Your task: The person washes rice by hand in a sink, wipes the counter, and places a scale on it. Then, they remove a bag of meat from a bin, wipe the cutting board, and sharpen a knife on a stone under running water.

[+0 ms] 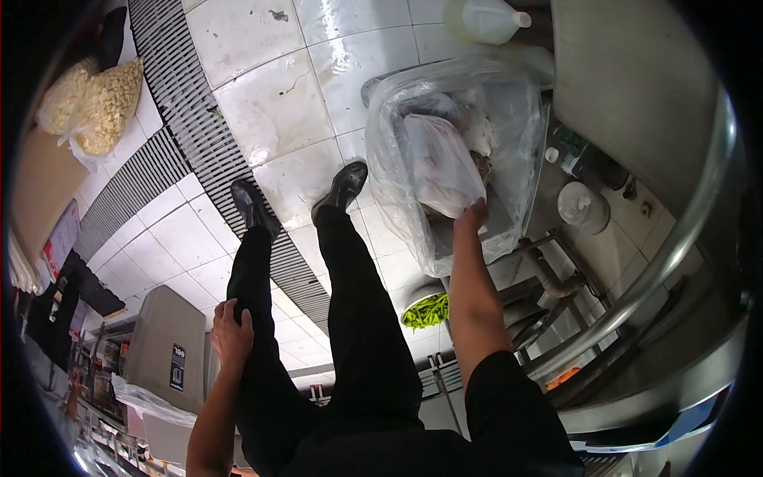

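Note:
My right hand (475, 216) reaches down into a bin lined with a clear plastic liner (381, 151). Its fingers are closed on the lower end of a whitish plastic bag (441, 159) with pale contents I cannot make out. Beside that bag, more white and brownish matter (482, 139) lies inside the liner. My left hand (232, 334) hangs next to my left thigh, fingers loosely bent and slightly apart, holding nothing.
A slotted drain grate (187, 87) crosses the tiled floor. Green vegetables fill a bowl (427, 310) near the bin. A jug (489, 20), a white tub (582, 207) and a metal rail (675, 270) are rightward. Bagged pale pieces (103, 103) and a grey bin (159, 334) stand left.

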Motion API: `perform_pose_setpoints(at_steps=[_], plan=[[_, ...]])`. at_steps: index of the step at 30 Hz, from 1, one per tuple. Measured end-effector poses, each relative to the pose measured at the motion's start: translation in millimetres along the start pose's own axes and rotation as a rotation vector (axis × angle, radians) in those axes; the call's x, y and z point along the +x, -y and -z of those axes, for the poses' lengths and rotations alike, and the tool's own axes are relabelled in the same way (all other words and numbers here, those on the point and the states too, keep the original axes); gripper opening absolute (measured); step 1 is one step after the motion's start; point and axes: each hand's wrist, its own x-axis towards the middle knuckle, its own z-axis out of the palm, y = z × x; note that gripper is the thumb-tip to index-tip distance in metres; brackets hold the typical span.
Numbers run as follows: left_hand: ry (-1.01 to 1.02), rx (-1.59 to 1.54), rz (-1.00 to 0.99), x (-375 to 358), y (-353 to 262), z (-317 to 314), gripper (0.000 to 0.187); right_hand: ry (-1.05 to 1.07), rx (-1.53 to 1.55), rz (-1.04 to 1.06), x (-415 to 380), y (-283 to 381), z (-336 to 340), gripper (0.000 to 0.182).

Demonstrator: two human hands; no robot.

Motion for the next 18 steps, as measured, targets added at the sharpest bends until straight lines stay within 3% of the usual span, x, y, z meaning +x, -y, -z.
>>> perform_pose_setpoints(at_steps=[1,3,4,6,10,11,13,15,17,18], plan=[[-0.010,0.006,0.005,-1,0,-1,0.040,-0.005,-0.001,0.001,0,4,0,0.042],[-0.019,0.006,-0.001,-2,-1,-5,0.040,0.000,-0.849,0.457,-6,30,-1,0.036],[-0.014,0.021,0.003,-1,1,-6,0.039,-0.006,-0.843,0.462,-21,58,-8,0.036],[-0.018,0.037,0.012,3,4,-5,0.039,0.058,-0.350,0.330,-60,124,-25,0.031],[-0.029,0.033,-0.039,5,15,-12,0.040,0.390,-0.241,0.304,-42,216,-81,0.030],[-0.041,0.048,-0.051,6,16,-14,0.040,0.449,-0.281,0.390,-29,229,-95,0.034],[-0.016,0.063,-0.029,5,9,-8,0.040,0.507,-0.312,0.474,-5,226,-104,0.038],[-0.006,0.067,-0.007,5,6,-4,0.041,0.364,-0.597,0.704,12,204,-105,0.046],[-0.011,0.056,-0.020,4,6,-6,0.041,0.315,-0.626,0.561,-11,181,-81,0.053],[-0.011,0.050,-0.019,3,6,-7,0.041,0.254,-0.563,0.670,-11,154,-68,0.053]])
